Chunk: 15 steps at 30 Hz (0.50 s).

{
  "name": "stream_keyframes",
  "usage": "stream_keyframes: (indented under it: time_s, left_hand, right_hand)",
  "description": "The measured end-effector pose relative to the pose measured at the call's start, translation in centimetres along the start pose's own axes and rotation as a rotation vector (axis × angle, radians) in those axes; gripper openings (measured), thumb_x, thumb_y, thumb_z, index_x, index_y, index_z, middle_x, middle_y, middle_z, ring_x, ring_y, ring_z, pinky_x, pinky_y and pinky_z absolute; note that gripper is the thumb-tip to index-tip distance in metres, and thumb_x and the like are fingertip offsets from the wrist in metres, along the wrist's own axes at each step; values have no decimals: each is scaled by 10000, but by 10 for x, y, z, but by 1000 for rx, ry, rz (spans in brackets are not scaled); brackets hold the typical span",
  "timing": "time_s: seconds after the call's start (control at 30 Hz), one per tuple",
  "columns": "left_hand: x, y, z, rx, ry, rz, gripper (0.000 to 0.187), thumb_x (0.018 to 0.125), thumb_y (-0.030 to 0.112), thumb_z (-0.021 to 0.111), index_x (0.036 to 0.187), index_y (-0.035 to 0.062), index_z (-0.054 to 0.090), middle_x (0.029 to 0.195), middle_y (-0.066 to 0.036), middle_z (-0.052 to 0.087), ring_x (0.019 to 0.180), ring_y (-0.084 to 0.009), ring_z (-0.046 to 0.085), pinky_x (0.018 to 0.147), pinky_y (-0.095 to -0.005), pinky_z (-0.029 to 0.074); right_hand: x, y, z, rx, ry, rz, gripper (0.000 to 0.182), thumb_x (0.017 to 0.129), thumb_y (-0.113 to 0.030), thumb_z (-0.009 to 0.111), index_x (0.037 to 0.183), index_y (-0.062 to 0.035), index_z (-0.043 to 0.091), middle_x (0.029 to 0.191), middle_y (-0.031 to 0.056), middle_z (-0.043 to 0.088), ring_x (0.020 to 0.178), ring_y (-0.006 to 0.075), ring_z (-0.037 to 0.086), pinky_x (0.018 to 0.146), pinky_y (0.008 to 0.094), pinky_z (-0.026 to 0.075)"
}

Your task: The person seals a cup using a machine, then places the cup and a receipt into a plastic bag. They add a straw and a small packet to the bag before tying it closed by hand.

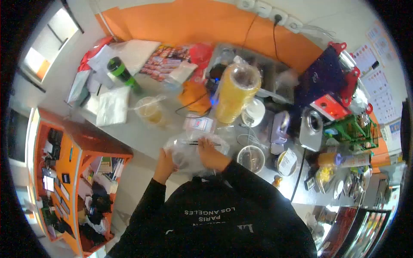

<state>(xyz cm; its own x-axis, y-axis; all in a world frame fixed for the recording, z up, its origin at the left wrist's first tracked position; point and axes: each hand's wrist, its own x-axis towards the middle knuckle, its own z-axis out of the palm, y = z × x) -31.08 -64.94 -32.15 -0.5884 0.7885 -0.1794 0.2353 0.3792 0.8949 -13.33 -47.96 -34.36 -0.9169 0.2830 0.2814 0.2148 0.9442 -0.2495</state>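
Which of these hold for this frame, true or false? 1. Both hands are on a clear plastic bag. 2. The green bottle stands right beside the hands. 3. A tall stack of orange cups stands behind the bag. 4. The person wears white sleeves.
1. True: the left hand and right hand grip the clear plastic bag.
2. False: the green bottle is far back on the counter.
3. True: the stack of orange cups.
4. False: the sleeves are black.

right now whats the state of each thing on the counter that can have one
clear plastic bag: on the counter, gripped by both hands
left hand: closed on the bag's edge
right hand: pressing on the bag's top
green bottle: capped, tilted
plastic cup: holds yellowish liquid, loosely bagged
stack of yellow cups: upright, wrapped in plastic
round container: lid off
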Motion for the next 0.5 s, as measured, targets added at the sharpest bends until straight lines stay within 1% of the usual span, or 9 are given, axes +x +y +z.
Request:
stream_keyframes:
  time_s: [0.07,0.1,0.17,0.2,0.27,0.33,0.4,0.43,0.5]
  left_hand:
    - [-4,33,-10,-187,-73,-339,331,957,225,570,1186,20,446,833,-183,556,529,-264,601,449,-349,492]
    - [-5,31,-13,106,-106,-136,385,916,199,613,1203,8,443,893,-207,539,597,-292,611,498,-370,508]
    - [-10,24,-18,689,-168,269,508,834,148,698,1238,-17,437,1013,-255,505,734,-347,632,598,-411,542]
    - [-12,13,-16,683,-181,312,559,791,127,722,1248,-23,436,1052,-272,475,788,-365,621,637,-421,541]
    - [-12,-11,-5,672,-210,401,666,705,84,769,1269,-34,435,1130,-307,416,897,-401,600,715,-442,540]
    - [-15,1,2,523,-249,251,654,779,142,737,1313,-41,408,1146,-317,398,827,-386,620,702,-435,540]
    - [-18,26,10,218,-270,-52,630,855,215,684,1326,-52,363,1136,-322,414,757,-365,636,681,-426,540]
    - [-17,40,12,-11,-265,-275,617,893,259,648,1317,-59,331,1118,-321,439,723,-352,642,666,-420,540]
    - [-19,28,15,-95,-276,-336,579,955,337,563,1265,-56,273,1044,-303,500,655,-325,647,617,-404,536]
  right_hand:
    - [-8,-1,-75,309,-48,-189,491,853,-75,562,1304,103,487,1272,314,546,1211,391,537,1017,431,443]
    - [-1,-9,-144,603,-284,104,547,845,-100,607,1344,65,455,1323,328,489,1268,391,476,1064,425,390]
    - [-27,12,-193,573,-412,483,741,797,-200,710,1429,-29,363,1408,350,374,1339,416,378,1105,443,340]
    - [-54,26,-184,257,-292,550,875,758,-276,768,1474,-85,303,1443,359,315,1354,441,342,1100,467,342]
    - [-93,30,-174,63,-283,729,1009,682,-347,816,1489,-104,261,1457,359,274,1339,483,318,1071,514,353]
    - [-110,29,-154,-15,-244,827,1118,611,-395,854,1496,-113,232,1448,353,264,1313,514,310,1046,554,357]
    - [-117,30,-135,28,-185,847,1204,542,-420,881,1497,-113,215,1416,341,286,1275,534,320,1022,588,357]
    - [-117,31,-133,34,-175,888,1195,543,-408,880,1494,-110,220,1386,331,309,1260,527,333,1022,587,357]
    - [-111,30,-133,45,-151,973,1178,545,-385,879,1487,-106,229,1326,312,355,1231,513,359,1021,584,356]
